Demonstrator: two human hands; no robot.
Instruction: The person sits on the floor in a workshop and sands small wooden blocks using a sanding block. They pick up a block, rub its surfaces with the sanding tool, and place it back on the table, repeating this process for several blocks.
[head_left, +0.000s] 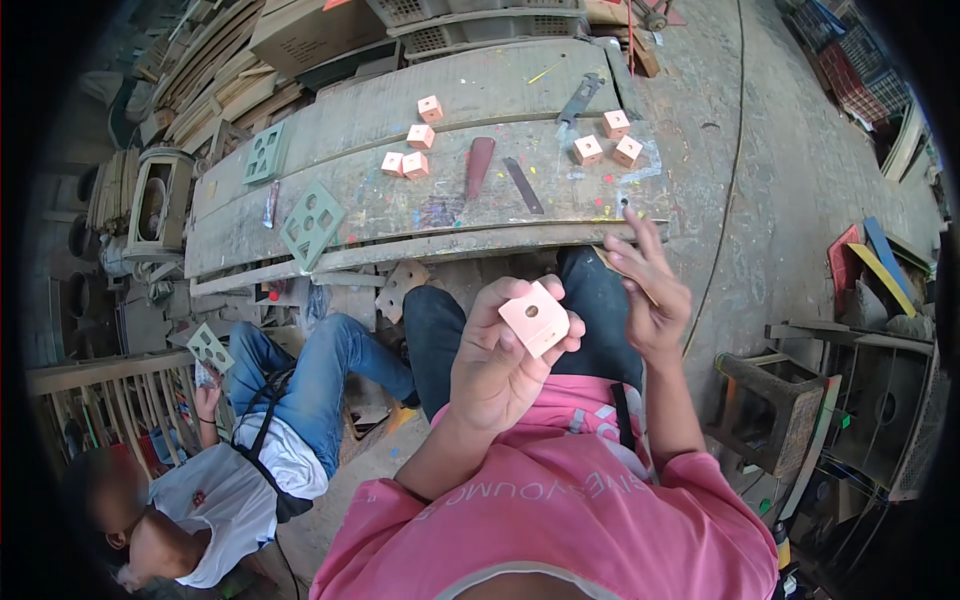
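I'm watching the left hand [500, 365] cradling a pink wooden block [535, 318], fingers wrapped round its edges so the holed face is turning up towards me, probably for a look. The right hand [650, 295] is pinching a thin brush-like stick [620, 272] between thumb and fingers, poised just beside the block. Beyond the knees, more pink blocks [412, 160] are lying spread apart on the paint-spattered plank bench [300, 175], likely drying. A seated co-worker's hand [208, 398] is holding a green cut-out piece [210, 347].
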